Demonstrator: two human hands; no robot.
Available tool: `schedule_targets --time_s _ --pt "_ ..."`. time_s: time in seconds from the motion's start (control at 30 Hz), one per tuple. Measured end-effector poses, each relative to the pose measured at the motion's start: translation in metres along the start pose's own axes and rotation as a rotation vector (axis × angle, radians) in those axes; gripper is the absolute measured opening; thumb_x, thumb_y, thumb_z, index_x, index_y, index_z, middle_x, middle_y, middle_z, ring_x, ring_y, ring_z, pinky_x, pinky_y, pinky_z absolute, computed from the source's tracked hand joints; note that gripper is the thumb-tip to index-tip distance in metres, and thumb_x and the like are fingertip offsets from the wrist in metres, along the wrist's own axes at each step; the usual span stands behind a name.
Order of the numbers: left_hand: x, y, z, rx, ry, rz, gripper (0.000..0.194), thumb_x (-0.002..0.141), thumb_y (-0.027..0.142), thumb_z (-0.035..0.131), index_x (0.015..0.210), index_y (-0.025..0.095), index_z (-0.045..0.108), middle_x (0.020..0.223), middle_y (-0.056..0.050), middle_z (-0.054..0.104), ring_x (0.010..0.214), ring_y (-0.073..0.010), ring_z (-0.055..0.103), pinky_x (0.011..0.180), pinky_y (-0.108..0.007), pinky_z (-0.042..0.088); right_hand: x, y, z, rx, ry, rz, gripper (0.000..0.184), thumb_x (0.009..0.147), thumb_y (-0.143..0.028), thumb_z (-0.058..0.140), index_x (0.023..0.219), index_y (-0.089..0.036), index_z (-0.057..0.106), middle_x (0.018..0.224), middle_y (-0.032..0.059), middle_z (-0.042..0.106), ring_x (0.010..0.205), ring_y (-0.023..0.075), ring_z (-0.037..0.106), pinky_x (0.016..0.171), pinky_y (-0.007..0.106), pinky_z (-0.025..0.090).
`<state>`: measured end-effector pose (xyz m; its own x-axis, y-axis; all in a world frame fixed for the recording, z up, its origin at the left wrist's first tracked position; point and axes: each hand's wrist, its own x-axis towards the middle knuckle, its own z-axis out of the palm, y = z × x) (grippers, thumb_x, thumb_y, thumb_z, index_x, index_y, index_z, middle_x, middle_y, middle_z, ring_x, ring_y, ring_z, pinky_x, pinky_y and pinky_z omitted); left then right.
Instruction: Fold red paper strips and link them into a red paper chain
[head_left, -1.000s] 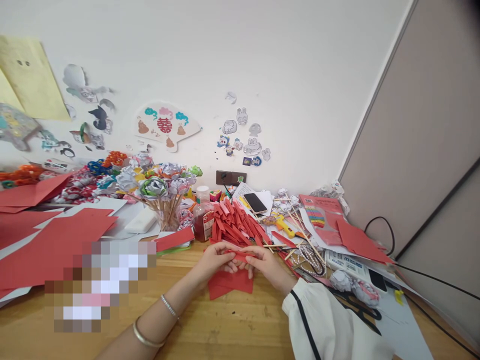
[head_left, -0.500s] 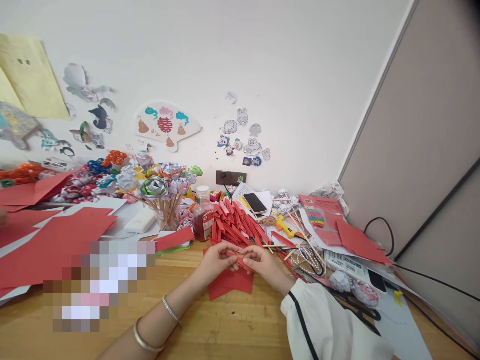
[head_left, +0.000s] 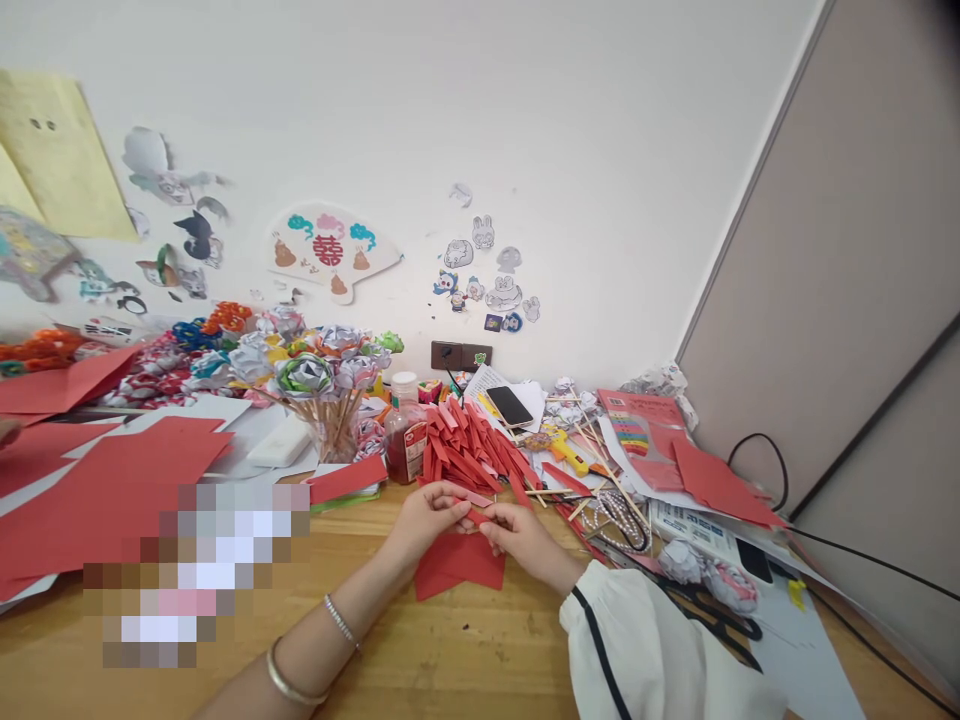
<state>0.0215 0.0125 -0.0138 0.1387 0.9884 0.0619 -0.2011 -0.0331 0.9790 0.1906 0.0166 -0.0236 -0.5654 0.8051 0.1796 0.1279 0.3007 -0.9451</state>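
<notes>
Between both hands is a small folded piece of red paper (head_left: 477, 515) with a paler pink side showing. My left hand (head_left: 433, 512) pinches it from the left, thumb and fingers closed. From the right, my right hand (head_left: 517, 532) grips the same piece with its fingertips. Square sheets of red paper (head_left: 459, 572) lie on the table just below the hands. Right behind them rises a heap of folded red paper strips (head_left: 476, 445). Part of the held piece is hidden by the fingers.
Left of the heap stand a bottle of red liquid (head_left: 405, 440) and a holder of sticks (head_left: 336, 432). Large red sheets (head_left: 112, 490) cover the left side. A yellow glue gun (head_left: 568, 452), a phone (head_left: 510, 407), bead strings (head_left: 619, 520) and black scissors (head_left: 720, 620) lie to the right.
My fingers have shifted on the red paper, and more of its pink edge shows above them. My right hand has moved slightly lower and turned a little.
</notes>
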Motion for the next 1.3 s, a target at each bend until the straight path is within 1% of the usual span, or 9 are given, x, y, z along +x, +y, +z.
schedule_targets --time_s 0.13,0.23,0.33,0.57,0.7,0.77,0.9,1.07,1.3 --pt "-0.002 0.003 0.001 -0.046 0.036 -0.084 0.029 0.055 0.031 0.07 0.073 0.013 0.056 0.059 -0.001 0.065 0.055 -0.0124 0.061 0.058 -0.023 0.049 0.0 0.002 -0.001 -0.068 0.032 -0.003 0.023 0.077 -0.033 0.046 0.062 -0.016 0.046 0.053 -0.0037 0.044 0.049 0.0083 0.042 0.048 0.019 0.033" --pt "-0.003 0.005 0.0 -0.001 0.036 -0.2 0.029 0.057 0.036 0.068 0.069 0.012 0.056 0.062 -0.005 0.067 0.061 -0.0148 0.063 0.061 -0.024 0.049 0.001 0.007 -0.002 -0.124 0.071 -0.007 0.021 0.077 -0.03 0.047 0.061 -0.015 0.046 0.053 -0.0033 0.045 0.05 0.0085 0.043 0.048 0.019 0.033" --pt "-0.003 0.005 -0.002 0.028 0.033 -0.247 0.031 0.056 0.038 0.068 0.068 0.012 0.056 0.061 -0.006 0.067 0.062 -0.0155 0.063 0.061 -0.023 0.049 0.003 0.011 -0.002 -0.182 0.111 -0.016 0.018 0.076 -0.027 0.047 0.062 -0.015 0.049 0.054 -0.003 0.047 0.051 0.0089 0.044 0.048 0.019 0.032" --pt "-0.001 0.002 -0.002 0.017 0.069 -0.233 0.032 0.052 0.039 0.069 0.064 0.013 0.055 0.058 -0.004 0.067 0.061 -0.0149 0.063 0.06 -0.021 0.049 0.004 0.012 -0.002 -0.236 0.125 -0.032 0.02 0.075 -0.027 0.048 0.06 -0.015 0.05 0.054 -0.0029 0.048 0.051 0.0089 0.045 0.048 0.019 0.032" --pt "0.002 -0.003 -0.002 0.039 0.073 -0.165 0.034 0.051 0.043 0.068 0.061 0.014 0.053 0.054 -0.003 0.066 0.058 -0.0153 0.063 0.057 -0.023 0.049 0.003 0.01 -0.003 -0.184 0.113 -0.015 0.023 0.075 -0.031 0.048 0.059 -0.015 0.049 0.052 -0.0025 0.048 0.049 0.0091 0.045 0.047 0.019 0.033" --pt "0.003 -0.006 -0.002 0.056 0.056 -0.141 0.035 0.052 0.043 0.067 0.062 0.014 0.052 0.054 -0.003 0.066 0.057 -0.0154 0.063 0.057 -0.024 0.049 0.003 0.009 -0.002 -0.136 0.1 0.008 0.023 0.075 -0.033 0.048 0.06 -0.015 0.049 0.051 -0.0025 0.048 0.047 0.0092 0.046 0.045 0.02 0.034" --pt "0.002 -0.008 -0.002 0.105 0.007 -0.178 0.034 0.053 0.043 0.067 0.063 0.013 0.053 0.055 -0.004 0.066 0.057 -0.0154 0.063 0.058 -0.026 0.049 0.002 0.009 0.002 -0.101 0.117 0.021 0.024 0.074 -0.035 0.05 0.061 -0.015 0.05 0.049 -0.0026 0.048 0.046 0.009 0.045 0.045 0.019 0.034" --pt "-0.001 0.001 0.001 0.1 0.05 -0.122 0.035 0.051 0.043 0.068 0.063 0.012 0.055 0.055 -0.003 0.066 0.056 -0.0154 0.062 0.059 -0.027 0.049 0.002 0.005 0.005 0.009 0.06 0.024 0.029 0.079 -0.04 0.041 0.069 -0.015 0.051 0.05 -0.0029 0.05 0.041 0.0069 0.043 0.042 0.018 0.032" --pt "-0.005 0.017 0.004 0.04 0.005 -0.111 0.034 0.053 0.042 0.067 0.063 0.012 0.055 0.057 -0.004 0.066 0.055 -0.0151 0.062 0.057 -0.025 0.049 0.003 0.003 -0.002 0.143 -0.026 0.03 0.035 0.078 -0.046 0.04 0.071 -0.014 0.05 0.048 -0.0032 0.051 0.038 0.0064 0.041 0.04 0.018 0.031"
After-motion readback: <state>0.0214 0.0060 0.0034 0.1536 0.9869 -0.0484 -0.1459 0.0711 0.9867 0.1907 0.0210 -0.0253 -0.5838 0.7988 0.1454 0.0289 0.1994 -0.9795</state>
